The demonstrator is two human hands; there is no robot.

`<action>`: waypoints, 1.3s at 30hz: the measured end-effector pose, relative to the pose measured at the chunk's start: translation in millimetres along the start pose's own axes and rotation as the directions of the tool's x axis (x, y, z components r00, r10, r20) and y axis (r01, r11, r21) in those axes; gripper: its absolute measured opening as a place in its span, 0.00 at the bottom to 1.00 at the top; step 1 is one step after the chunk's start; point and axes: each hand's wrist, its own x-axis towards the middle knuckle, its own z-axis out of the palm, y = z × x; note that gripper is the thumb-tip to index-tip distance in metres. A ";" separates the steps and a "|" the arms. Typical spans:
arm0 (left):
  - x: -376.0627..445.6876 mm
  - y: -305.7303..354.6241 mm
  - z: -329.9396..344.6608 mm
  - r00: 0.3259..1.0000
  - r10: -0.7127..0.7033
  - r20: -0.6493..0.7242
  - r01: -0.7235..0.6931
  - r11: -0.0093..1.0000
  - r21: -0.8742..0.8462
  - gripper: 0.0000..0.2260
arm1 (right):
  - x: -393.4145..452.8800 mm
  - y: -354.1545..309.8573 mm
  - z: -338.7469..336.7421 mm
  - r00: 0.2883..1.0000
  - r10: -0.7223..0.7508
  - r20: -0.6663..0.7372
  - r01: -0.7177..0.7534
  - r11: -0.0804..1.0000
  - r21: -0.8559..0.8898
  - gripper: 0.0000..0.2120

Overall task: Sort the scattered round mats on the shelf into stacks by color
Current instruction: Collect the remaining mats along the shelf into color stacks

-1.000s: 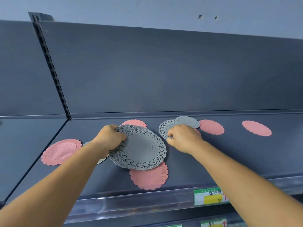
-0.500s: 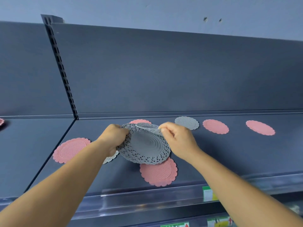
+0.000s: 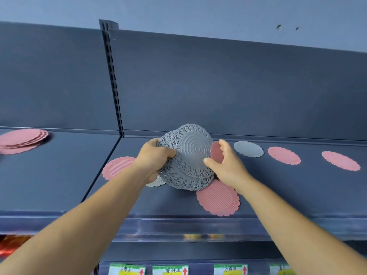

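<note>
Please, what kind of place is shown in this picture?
Probably a shop aisle: a dark metal shelf with a slotted upright, and price labels along the lower shelf edge. Pink mats and gray mats look like goods on display.

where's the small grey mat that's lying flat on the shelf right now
In the head view the small grey mat lies toward the back of the shelf, right of centre, just past the right hand and left of two pink mats.
</note>
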 end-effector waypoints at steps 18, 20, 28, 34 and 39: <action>-34.5 8.9 -136.4 0.937 -0.054 -0.346 -0.025 0.976 -0.218 0.11 | 41.8 -104.9 107.0 0.887 -0.154 0.435 -0.009 0.937 0.349 0.39; -37.7 6.5 -155.6 0.923 -0.074 -0.377 -0.019 0.971 -0.238 0.08 | 40.6 -123.8 125.7 0.860 -0.143 0.490 -0.103 0.891 0.442 0.33; -38.8 9.9 -258.0 0.901 -0.042 -0.431 0.017 0.998 -0.061 0.25 | 25.4 -205.1 215.9 0.822 -0.194 0.535 -0.104 0.873 0.476 0.30; -42.4 19.3 -386.7 0.897 0.044 -0.440 0.059 0.974 0.218 0.21 | -0.4 -290.7 305.8 0.826 -0.180 0.533 -0.125 0.865 0.485 0.12; -37.4 33.5 -470.1 0.913 0.022 -0.407 0.066 0.977 0.201 0.16 | -5.6 -343.5 368.6 0.841 -0.167 0.515 -0.131 0.860 0.493 0.17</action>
